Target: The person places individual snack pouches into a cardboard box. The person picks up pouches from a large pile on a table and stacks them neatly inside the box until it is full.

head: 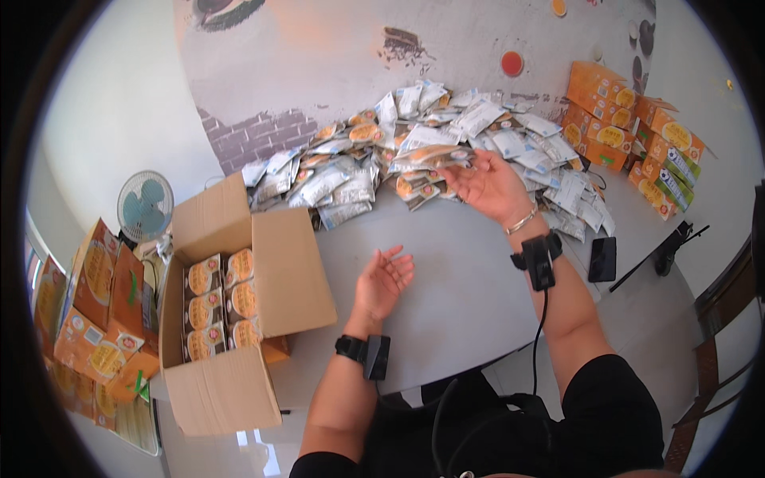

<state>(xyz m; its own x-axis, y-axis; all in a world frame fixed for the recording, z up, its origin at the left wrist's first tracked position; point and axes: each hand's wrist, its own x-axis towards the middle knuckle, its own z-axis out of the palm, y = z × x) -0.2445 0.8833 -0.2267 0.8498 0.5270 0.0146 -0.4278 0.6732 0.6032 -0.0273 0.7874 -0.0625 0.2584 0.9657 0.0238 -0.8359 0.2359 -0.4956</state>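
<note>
My right hand [493,185] grips the end of a clear-fronted food packet [431,156], raised in front of a large heap of sealed packets [343,179]. Palm turned up and fingers slightly curled, my left hand [385,284] is over the grey table [445,287] and holds nothing. To its left stands an open cardboard carton [296,275] with its flaps spread. Inside it, small printed boxes [203,310] are packed in two visible columns.
Orange cartons are stacked at the back right [603,122] and at the far left [98,310]. A small fan [145,203] stands behind the open carton. A black phone [602,259] lies near the table's right edge, beside a black stand [666,251].
</note>
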